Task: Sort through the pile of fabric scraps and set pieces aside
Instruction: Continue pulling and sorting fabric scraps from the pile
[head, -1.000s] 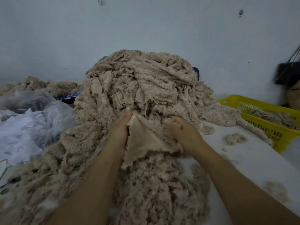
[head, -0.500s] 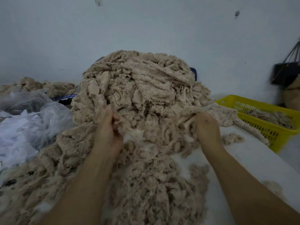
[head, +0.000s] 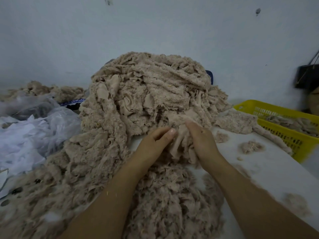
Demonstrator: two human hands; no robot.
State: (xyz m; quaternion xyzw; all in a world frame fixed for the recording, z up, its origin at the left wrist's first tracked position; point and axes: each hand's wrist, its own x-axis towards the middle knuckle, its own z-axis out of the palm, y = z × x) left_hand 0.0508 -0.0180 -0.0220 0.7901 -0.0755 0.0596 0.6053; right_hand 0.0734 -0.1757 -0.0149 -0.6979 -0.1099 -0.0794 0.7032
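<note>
A tall pile of fuzzy beige fabric scraps point(head: 151, 94) rises at the middle of the white bench point(head: 269, 171) and spills forward and to the left, towards the camera. At the foot of the pile the two hands meet. The left hand point(head: 153, 142) has its fingers curled and its thumb laid against a bunched beige scrap point(head: 181, 142). The right hand point(head: 202, 140), seen from the back, wraps its fingers into the same scrap from the other side. So both hands hold this one piece, which hangs in folds between them, touching the loose scraps beneath.

To the right, a yellow perforated plastic basket point(head: 259, 105) stands at the bench's far edge, with a few beige pieces lying in it point(head: 293, 121). A small beige tuft point(head: 250, 146) lies alone on the bare bench between the right hand and the basket. On the left, crumpled clear and white plastic bags point(head: 34, 131) lie just beside the pile, and a lower heap of the same beige fabric point(head: 51, 90) sits behind them against the pale wall. A dark bag point(head: 307, 76) hangs at the far right.
</note>
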